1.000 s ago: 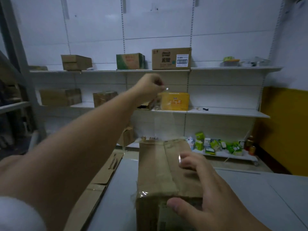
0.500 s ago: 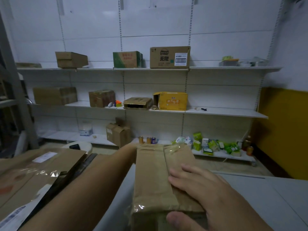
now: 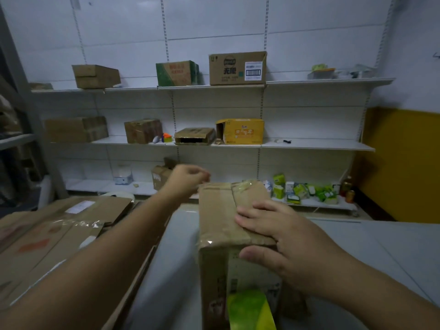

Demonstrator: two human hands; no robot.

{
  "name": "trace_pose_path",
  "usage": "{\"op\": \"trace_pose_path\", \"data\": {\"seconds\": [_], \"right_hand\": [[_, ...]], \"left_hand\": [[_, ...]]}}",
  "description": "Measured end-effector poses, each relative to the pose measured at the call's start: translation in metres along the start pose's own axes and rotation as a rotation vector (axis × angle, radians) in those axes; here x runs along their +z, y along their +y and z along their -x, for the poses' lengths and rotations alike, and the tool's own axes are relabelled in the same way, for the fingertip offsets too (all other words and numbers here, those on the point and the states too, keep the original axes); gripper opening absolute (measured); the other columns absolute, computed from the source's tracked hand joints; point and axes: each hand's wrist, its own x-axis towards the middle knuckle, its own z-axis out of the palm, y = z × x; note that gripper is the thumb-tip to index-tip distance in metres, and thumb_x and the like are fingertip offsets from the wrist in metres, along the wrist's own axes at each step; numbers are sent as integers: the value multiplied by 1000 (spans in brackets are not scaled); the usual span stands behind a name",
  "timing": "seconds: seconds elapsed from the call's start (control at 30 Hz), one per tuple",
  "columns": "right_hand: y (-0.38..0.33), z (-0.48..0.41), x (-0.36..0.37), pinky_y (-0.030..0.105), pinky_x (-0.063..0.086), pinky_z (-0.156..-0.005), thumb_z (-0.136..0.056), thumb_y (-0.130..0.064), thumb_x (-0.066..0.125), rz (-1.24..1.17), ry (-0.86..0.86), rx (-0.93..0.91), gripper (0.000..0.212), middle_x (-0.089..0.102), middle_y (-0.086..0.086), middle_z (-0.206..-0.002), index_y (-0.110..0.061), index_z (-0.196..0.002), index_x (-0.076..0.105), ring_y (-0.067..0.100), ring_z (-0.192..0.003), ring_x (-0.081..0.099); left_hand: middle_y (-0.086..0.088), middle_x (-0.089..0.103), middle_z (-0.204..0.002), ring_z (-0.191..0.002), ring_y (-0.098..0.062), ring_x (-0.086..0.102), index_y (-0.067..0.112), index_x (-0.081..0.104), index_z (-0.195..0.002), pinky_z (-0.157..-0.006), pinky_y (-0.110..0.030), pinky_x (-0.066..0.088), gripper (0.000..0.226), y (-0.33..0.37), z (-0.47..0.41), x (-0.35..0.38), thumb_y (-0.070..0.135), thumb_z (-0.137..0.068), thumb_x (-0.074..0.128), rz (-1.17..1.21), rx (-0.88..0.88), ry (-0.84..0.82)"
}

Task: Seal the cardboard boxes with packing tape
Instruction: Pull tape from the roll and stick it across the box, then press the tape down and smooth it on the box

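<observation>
While right hand [image 3: 285, 236] stays flat on cardboard box [image 3: 216, 222], left hand [image 3: 188, 178] reappears at far edge; fingers [image 3: 201, 175] curled, hold unclear

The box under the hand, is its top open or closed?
Closed. The box has its two top flaps lying flat, meeting along the middle. The right hand presses on them, and shiny tape shows at the near edge.
</observation>
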Motion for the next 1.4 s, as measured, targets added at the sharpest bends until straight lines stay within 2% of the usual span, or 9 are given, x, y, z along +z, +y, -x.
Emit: {"op": "trace_pose_path", "data": {"seconds": [0.1,0.27,0.37,0.43,0.57,0.8,0.97,1.13,1.4], "right_hand": [[-4,1,1,24,28,-104,-58,-92,22,13,52,23,95,30,-40,-137,-45,-139,39,-12,-128,16],[-3,12,-14,32,37,-107,-75,-58,64,-259,-3,103,72,29,-23,-148,-39,-140,38,1,-130,32],[35,52,-29,26,36,-103,-82,-40,65,-546,178,256,55,36,-21,-142,-41,-133,44,3,-130,36],[77,96,-23,21,37,-97,-89,-28,62,-440,336,450,40,52,-10,-134,-31,-127,53,7,-125,47],[134,174,25,25,35,-104,-91,-43,57,-38,24,772,53,45,-2,-143,-17,-137,48,14,-127,46],[134,181,35,30,44,-74,-89,-37,59,198,154,684,14,53,-8,-85,-26,-82,54,17,-88,53],[86,186,3,35,54,-59,-97,-25,50,-143,162,558,4,70,1,-74,-27,-94,47,20,-61,66],[-9,154,-32,17,46,-59,-99,-31,36,-216,48,163,18,69,-22,-82,-46,-107,41,2,-64,64],[-35,76,-12,29,41,-51,-90,-31,39,166,254,-168,29,63,-2,-83,-19,-110,57,17,-61,56]], "left_hand": [[-3,67,-88,-80,-21,61,21,67,-88,-77,-40,53,23,30,29,-14,7,-93,49,15,294,247],[3,54,-130,-118,-14,48,35,47,-129,-101,-38,41,45,46,116,10,55,-92,34,-613,271,-327],[15,33,-147,-134,-6,26,40,32,-141,-106,-29,30,59,26,130,21,58,-86,45,-862,433,-187],[15,40,-144,-132,-4,33,38,44,-135,-104,-26,34,58,21,128,19,55,-81,56,-758,505,-101],[10,48,-140,-131,-6,39,34,54,-128,-104,-25,34,56,18,111,29,47,-75,68,-632,525,-166],[14,35,-147,-128,-9,41,41,46,-130,-100,-35,44,78,22,119,35,63,-59,70,-237,426,-239],[-3,60,-97,-90,-20,60,23,58,-94,-70,-27,48,29,-4,182,34,34,-71,72,381,195,270],[-8,64,-103,-90,-22,66,19,57,-105,-73,-36,54,46,-32,213,54,34,-64,67,535,-183,-212],[-3,66,-100,-84,-19,68,27,56,-116,-71,-38,57,54,-26,205,62,24,-65,70,586,-231,-396]]}}
